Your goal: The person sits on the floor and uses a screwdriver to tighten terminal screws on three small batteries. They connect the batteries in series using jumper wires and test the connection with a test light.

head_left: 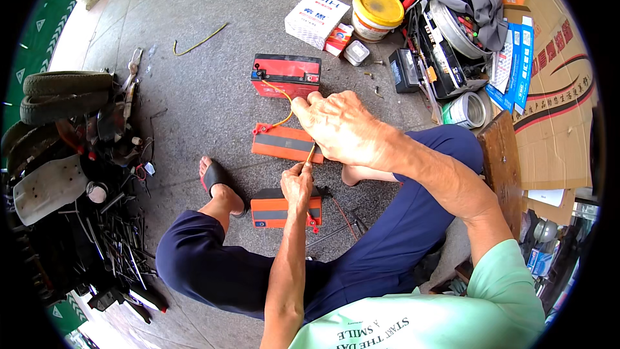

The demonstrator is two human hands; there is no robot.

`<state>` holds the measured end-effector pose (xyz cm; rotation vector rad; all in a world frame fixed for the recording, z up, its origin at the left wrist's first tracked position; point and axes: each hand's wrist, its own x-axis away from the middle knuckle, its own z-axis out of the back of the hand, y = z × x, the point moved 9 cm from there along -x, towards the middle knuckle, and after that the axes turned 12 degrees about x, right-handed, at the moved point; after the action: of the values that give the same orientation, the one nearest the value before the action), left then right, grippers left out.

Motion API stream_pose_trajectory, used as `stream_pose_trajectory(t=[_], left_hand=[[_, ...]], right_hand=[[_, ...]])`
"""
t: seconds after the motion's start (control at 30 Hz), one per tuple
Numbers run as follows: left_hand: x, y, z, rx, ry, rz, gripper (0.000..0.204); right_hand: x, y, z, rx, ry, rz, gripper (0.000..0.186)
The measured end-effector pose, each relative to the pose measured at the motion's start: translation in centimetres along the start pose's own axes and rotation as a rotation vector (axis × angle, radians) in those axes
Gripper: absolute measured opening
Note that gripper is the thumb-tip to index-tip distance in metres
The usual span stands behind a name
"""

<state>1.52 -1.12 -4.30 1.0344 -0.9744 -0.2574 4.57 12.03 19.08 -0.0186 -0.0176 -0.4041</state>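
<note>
Three batteries lie in a row on the floor between my legs. The far battery (286, 77) is red with a black top; the middle battery (284, 143) and the near battery (274, 210) are orange with grey bands. A yellow wire (290, 108) loops from the far battery's left terminal to the middle one's left end. My right hand (339, 126) is closed over the middle battery's right end, hiding it. Below, my left hand (298, 185) pinches a thin yellowish strand (311, 153) running up to my right hand. Whether it is wire or a tool shaft, I cannot tell.
Another yellow wire (199, 40) lies on the floor at the far left. Tyres (68, 84) and scattered tools (123, 239) fill the left side. A yellow-lidded bucket (377, 8), a white box (315, 19), an open tin (466, 111) and a small black battery (404, 70) stand on the right.
</note>
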Motion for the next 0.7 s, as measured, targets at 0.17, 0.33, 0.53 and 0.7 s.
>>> stream_pose_trajectory(t=[0.17, 0.33, 0.53, 0.7], left_hand=[[-0.56, -0.76, 0.04, -0.009, -0.007, 0.067, 0.031], [-0.37, -0.44, -0.14, -0.006, -0.016, 0.088, 0.030], [-0.59, -0.62, -0.07, 0.078, -0.034, 0.133, 0.030], [-0.55, -0.30, 0.10, -0.004, 0.000, 0.114, 0.029]], right_hand=[[-0.39, 0.26, 0.06, 0.033, 0.034, -0.011, 0.021], [0.04, 0.09, -0.11, 0.062, 0.127, 0.008, 0.019], [0.33, 0.06, 0.15, 0.001, 0.026, 0.007, 0.019], [0.38, 0.00, 0.18, 0.012, 0.085, 0.018, 0.016]])
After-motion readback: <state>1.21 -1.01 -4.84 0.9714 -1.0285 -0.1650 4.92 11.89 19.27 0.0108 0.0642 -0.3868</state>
